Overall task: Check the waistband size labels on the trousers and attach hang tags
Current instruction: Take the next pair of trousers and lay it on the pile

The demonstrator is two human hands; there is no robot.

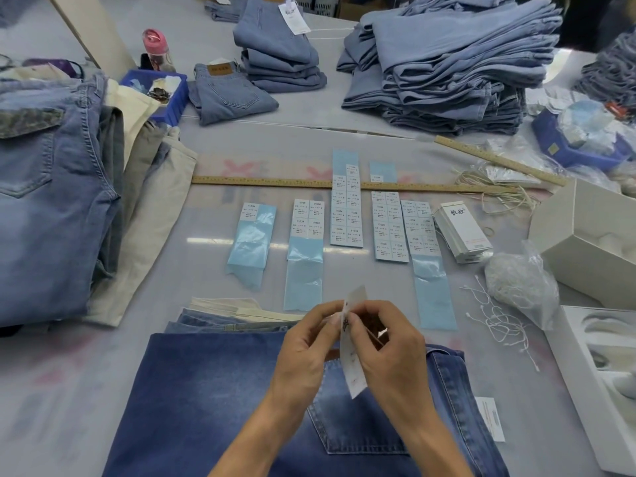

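Note:
A dark blue pair of jeans point(213, 401) lies flat in front of me, back pocket up, waistband toward the far side. Above it both hands hold one white hang tag point(352, 370) nearly edge-on. My left hand point(306, 342) pinches the tag's upper part from the left. My right hand point(389, 339) pinches it from the right, and something thin and pale shows at its fingertips. Several blue backing strips with size stickers point(346, 215) lie in a row beyond my hands. A stack of hang tags point(463, 232) sits to their right.
Loose white tag strings point(499, 321) and a bag of strings point(523, 287) lie at right beside white boxes point(592, 232). Wooden rulers point(275, 182) cross the table. Folded jeans stacks point(444, 63) stand at the back. Another jeans pile point(48, 201) is at left, near a blue bin point(165, 98).

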